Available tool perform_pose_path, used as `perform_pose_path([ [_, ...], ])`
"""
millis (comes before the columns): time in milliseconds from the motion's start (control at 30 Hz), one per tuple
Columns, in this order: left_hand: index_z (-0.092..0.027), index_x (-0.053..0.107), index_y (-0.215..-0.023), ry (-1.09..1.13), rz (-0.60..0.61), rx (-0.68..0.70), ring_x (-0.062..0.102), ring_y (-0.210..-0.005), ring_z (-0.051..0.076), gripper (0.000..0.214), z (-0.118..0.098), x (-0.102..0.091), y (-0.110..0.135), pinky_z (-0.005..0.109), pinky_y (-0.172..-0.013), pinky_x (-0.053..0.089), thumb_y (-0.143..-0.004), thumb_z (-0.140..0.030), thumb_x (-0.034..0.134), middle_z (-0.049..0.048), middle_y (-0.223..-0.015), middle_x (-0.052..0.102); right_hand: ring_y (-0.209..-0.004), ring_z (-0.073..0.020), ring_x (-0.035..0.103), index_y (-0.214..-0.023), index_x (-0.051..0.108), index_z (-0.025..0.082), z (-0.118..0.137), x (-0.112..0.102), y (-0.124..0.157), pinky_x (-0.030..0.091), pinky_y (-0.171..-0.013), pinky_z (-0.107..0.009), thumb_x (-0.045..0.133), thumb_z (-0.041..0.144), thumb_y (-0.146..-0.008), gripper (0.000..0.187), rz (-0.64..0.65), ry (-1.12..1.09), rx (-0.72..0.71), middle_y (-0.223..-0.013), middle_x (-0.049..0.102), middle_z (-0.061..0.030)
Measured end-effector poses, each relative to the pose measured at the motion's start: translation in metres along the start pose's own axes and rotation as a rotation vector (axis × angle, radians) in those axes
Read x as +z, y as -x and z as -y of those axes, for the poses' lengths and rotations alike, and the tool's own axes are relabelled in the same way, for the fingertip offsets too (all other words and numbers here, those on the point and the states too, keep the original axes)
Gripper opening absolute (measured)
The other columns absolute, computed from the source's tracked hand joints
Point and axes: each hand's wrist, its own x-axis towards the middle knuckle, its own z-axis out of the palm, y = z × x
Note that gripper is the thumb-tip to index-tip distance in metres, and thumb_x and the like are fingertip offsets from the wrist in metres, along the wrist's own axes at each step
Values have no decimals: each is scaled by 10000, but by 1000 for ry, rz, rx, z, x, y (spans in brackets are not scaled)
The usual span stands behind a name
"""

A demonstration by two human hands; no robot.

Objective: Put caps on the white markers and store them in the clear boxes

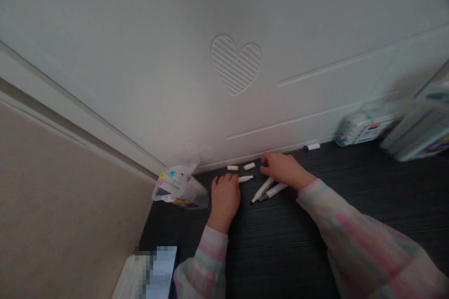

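Observation:
My left hand (224,196) rests knuckles up on the dark desk (280,247), fingers curled, its fingertips touching a white marker cap (245,179). My right hand (284,169) is closed, pinching a small dark blue cap (263,164) at its fingertips. Two uncapped white markers (268,190) lie side by side just under the right hand. Two yellow-tipped caps (241,167) lie by the white headboard. A clear plastic marker case (180,188) lies tipped over left of my left hand, coloured marker ends showing.
A white panel with an embossed heart (235,64) rises behind the desk. A blue-ended marker (312,147) lies at its foot. Boxes of markers (368,128) and more packs (421,135) stand at the right. A paper (154,273) lies at the front left; a beige wall is on the left.

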Motion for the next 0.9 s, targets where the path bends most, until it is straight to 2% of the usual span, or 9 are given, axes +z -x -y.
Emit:
perform_pose_path([
  [233, -216, 553, -1102, 28, 15, -3, 550, -1004, 202, 296, 4, 2, -2, 397, -970, 329, -858, -197, 386, 52, -1066, 628, -925, -246, 608, -953, 605, 180, -1, 0, -1, 388, -741, -343, 466, 280, -760, 258, -16, -46, 7, -973, 676, -90],
  [600, -194, 585, -1070, 71, 4, 7, 565, -982, 215, 289, 4, -1, -2, 409, -951, 362, -834, -168, 420, 51, -1043, 642, -916, -261, 611, -927, 607, 181, -1, 3, -2, 383, -745, -365, 458, 264, -737, 255, -27, -41, 3, -946, 680, -92],
  [733, -193, 548, -1137, 136, 18, 2, 551, -1041, 207, 328, 9, -1, -1, 384, -965, 370, -815, -224, 491, 49, -1128, 619, -906, -267, 611, -944, 610, 170, -1, 6, -2, 382, -741, -366, 457, 253, -740, 268, -12, -4, 12, -933, 680, -116],
  [900, -148, 479, -1220, 220, 0, -44, 428, -1199, 194, 430, 21, -9, -1, 310, -1025, 311, -803, -243, 527, 80, -1297, 492, -890, -265, 612, -971, 606, 188, -4, 8, -5, 384, -715, -354, 442, 294, -752, 293, 13, 49, 19, -956, 675, -108],
])
